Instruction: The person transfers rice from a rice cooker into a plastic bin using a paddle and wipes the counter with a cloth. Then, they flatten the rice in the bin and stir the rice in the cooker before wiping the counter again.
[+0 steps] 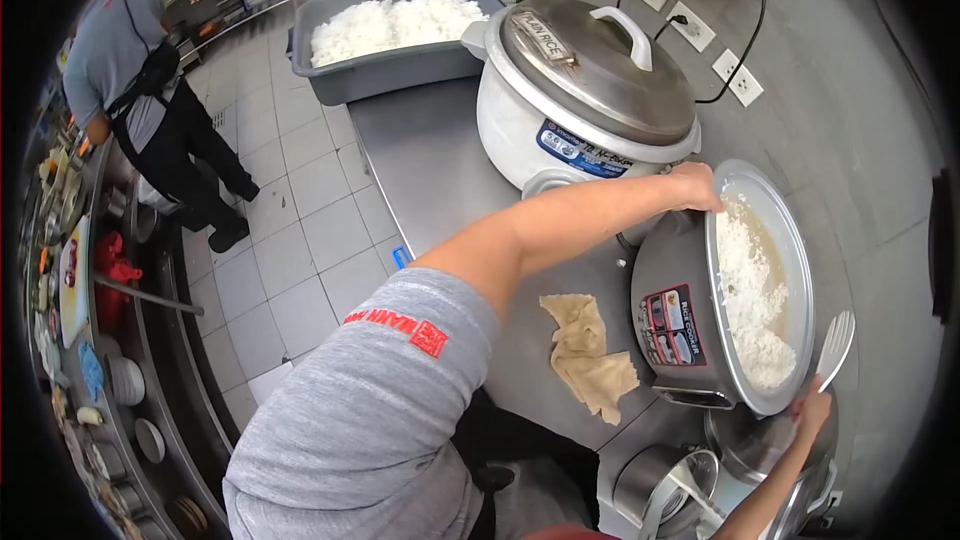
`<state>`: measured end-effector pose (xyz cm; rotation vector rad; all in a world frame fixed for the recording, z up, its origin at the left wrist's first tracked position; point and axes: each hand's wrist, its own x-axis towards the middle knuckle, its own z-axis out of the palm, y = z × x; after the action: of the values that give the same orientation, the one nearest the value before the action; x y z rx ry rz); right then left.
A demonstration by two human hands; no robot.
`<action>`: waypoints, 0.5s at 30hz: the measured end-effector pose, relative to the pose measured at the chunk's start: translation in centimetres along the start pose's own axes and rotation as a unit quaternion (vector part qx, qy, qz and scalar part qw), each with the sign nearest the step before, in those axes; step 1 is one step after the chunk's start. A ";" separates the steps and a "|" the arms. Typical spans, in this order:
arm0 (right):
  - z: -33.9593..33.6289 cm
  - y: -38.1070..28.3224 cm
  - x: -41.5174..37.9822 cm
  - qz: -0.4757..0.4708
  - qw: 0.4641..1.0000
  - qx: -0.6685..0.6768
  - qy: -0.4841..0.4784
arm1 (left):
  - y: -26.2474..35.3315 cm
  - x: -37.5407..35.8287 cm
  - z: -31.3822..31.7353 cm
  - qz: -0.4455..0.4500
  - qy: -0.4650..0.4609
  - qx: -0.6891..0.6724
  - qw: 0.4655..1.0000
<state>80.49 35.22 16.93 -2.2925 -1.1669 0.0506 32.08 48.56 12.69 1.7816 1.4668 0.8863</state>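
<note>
A dark rice cooker (660, 285) holds a metal inner pot (797, 260) with white cooked rice (750, 310) in it. The rice is heaped to one side, and bare pot bottom shows beside it. My left hand (695, 187) is closed on the pot's far rim, most of its fingers out of sight. At the near rim, my right hand (813, 408) grips a slotted spatula (836, 345), its blade pointing up and clear of the rice. A crumpled tan cloth (590, 355) lies on the counter beside the cooker.
A large white rice cooker (530, 125) with its lid (600, 65) on stands behind. Past it, a grey tub (340, 85) holds white rice. Metal pots (640, 480) sit near my right arm. Power outlets (692, 32) line the wall. Another person (130, 70) stands at the left counter.
</note>
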 end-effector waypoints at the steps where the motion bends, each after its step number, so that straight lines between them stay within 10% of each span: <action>1: -1.0 0.5 1.3 -0.039 0.996 -0.076 0.024 | 0.3 -0.5 -0.7 -0.022 -0.036 -0.037 0.998; 7: -8.0 -10.0 -12.6 -0.154 0.973 -0.152 0.077 | -2.3 -6.8 -3.5 0.051 -0.212 -0.114 0.969; 11: -8.6 -12.1 -23.1 -0.180 0.973 -0.141 -0.042 | -10.3 -15.4 -10.6 0.258 -0.324 -0.062 0.908; 15: -4.1 -11.8 -34.2 -0.083 0.980 0.001 -0.182 | -20.8 -23.6 -17.7 0.092 -0.286 -0.129 0.945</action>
<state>51.76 12.91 19.02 -2.2321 -1.5354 0.4233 2.83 29.73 3.13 1.7901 0.7874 0.5449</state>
